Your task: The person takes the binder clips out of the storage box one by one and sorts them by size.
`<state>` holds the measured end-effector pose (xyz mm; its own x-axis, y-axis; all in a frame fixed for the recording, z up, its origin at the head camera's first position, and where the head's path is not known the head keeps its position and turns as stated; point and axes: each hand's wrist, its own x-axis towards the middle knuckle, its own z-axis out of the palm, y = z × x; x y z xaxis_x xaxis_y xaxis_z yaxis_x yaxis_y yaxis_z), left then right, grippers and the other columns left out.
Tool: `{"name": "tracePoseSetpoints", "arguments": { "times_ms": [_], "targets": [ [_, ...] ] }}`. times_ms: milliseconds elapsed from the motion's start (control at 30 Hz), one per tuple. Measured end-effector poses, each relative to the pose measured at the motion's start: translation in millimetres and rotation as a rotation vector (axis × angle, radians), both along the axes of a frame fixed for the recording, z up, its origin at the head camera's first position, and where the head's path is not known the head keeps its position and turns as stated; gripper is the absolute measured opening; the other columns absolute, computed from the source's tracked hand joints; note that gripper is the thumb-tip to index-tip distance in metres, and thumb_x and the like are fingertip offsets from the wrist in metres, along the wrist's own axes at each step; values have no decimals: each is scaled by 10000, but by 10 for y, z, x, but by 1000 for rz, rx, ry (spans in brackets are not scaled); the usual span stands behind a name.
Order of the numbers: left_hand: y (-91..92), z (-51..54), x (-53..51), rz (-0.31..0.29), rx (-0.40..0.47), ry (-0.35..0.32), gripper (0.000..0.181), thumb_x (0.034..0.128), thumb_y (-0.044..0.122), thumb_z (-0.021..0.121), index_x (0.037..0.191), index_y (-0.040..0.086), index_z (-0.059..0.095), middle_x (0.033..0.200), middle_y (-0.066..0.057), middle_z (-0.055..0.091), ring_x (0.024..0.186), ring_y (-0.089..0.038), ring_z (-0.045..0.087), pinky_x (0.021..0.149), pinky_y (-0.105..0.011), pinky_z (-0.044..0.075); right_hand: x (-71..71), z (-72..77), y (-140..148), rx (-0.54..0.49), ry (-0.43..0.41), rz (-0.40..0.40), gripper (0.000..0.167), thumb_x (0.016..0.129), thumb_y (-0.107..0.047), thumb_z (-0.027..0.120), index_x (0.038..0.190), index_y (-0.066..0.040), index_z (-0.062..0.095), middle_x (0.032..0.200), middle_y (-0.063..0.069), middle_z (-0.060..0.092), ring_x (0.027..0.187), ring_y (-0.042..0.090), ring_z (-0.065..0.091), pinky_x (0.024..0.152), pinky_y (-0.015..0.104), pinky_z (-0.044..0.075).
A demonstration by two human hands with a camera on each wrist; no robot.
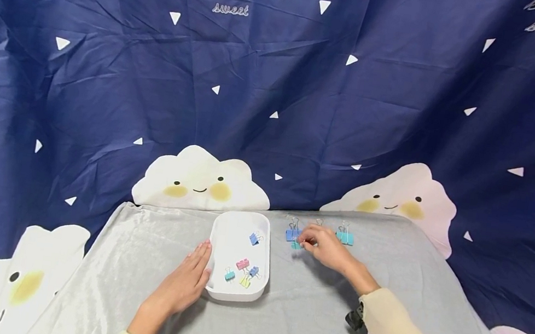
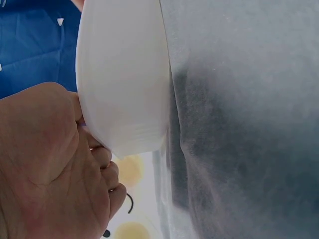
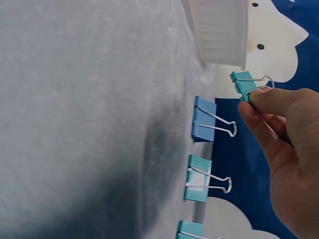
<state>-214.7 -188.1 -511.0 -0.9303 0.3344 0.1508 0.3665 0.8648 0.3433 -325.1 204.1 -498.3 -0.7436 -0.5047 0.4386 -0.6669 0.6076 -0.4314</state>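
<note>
In the head view my right hand (image 1: pixel 325 245) pinches a small teal binder clip (image 3: pixel 244 84) between thumb and fingertips, above the cloth. Beside it stands a larger blue binder clip (image 3: pixel 204 119) with its wire handles up. Farther along the row are a teal clip (image 3: pixel 198 178) and another teal clip (image 3: pixel 190 230). My left hand (image 1: pixel 185 279) rests against the left side of a white tray (image 1: pixel 235 296), its fingers lying along the rim. Inside the tray lie several small clips: blue (image 1: pixel 254 239), pink (image 1: pixel 242 264), teal (image 1: pixel 229 275), yellow (image 1: pixel 245 282) and another blue (image 1: pixel 254 271).
A grey cloth (image 1: pixel 299 325) covers the table. Behind its far edge hangs a dark blue curtain (image 1: pixel 259 67) printed with clouds and white triangles. The larger clips stand in a row near that far edge, right of the tray.
</note>
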Motion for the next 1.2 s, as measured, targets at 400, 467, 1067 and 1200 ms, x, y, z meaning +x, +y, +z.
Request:
{"name": "tracePoseSetpoints", "arguments": {
  "times_ms": [400, 467, 1067, 1200],
  "targets": [
    [-2, -4, -31, 11, 2, -27, 596, 1149, 229, 424, 1659, -43, 279, 1757, -189, 265, 1639, -373, 259, 1339, -557, 264, -58, -242, 24, -55, -139, -39, 68, 927, -3, 800, 911, -66, 782, 948, -2, 740, 863, 114, 729, 771, 241, 643],
    [0, -1, -31, 11, 4, -27, 596, 1149, 228, 424, 1658, -44, 280, 1756, -191, 267, 1638, -374, 259, 1338, -561, 266, -67, -272, 28, -57, -149, -49, 63, 926, -7, 802, 911, -63, 779, 945, 10, 746, 858, 105, 725, 774, 236, 641],
    [-6, -10, 3, -2, 24, -8, 592, 1135, 208, 448, 1641, -67, 310, 1737, -219, 301, 1620, -413, 287, 1322, -587, 284, -123, -462, 44, -45, -231, -103, 64, 973, -95, 775, 956, -36, 794, 903, -12, 787, 793, 32, 707, 765, 235, 610],
    [-1, -1, -6, 3, 7, -16, 594, 1138, 215, 447, 1644, -62, 306, 1741, -211, 296, 1623, -405, 285, 1326, -576, 284, -125, -462, 33, -42, -248, -118, 75, 995, -89, 748, 950, -39, 782, 896, 0, 777, 777, 40, 695, 728, 226, 604]
  ]
}}
